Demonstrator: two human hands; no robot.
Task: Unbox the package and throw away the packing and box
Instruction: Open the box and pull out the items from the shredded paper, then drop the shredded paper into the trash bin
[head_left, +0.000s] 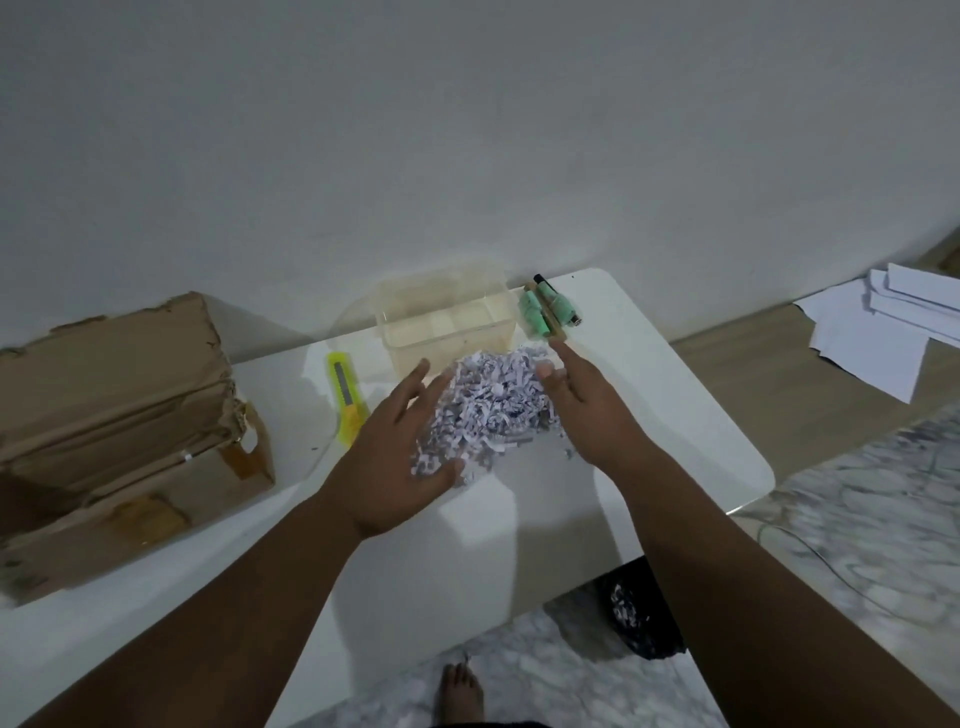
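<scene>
A heap of shredded white paper packing (485, 408) lies in the middle of the white table (675, 415). My left hand (395, 457) is at the heap's left side, fingers spread, thumb under its near edge. My right hand (587, 405) is at the heap's right side, fingers apart and extended. Neither hand has closed around anything. An opened, torn brown cardboard box (114, 426) lies on its side at the table's left end. A clear plastic container (449, 317) stands just behind the heap.
A yellow utility knife (345, 397) lies left of the heap. Green rolls and a black pen (550, 309) sit at the far table edge. A black bag (639, 613) holding shreds is on the floor under the table's near right. White sheets (883, 332) lie on the floor.
</scene>
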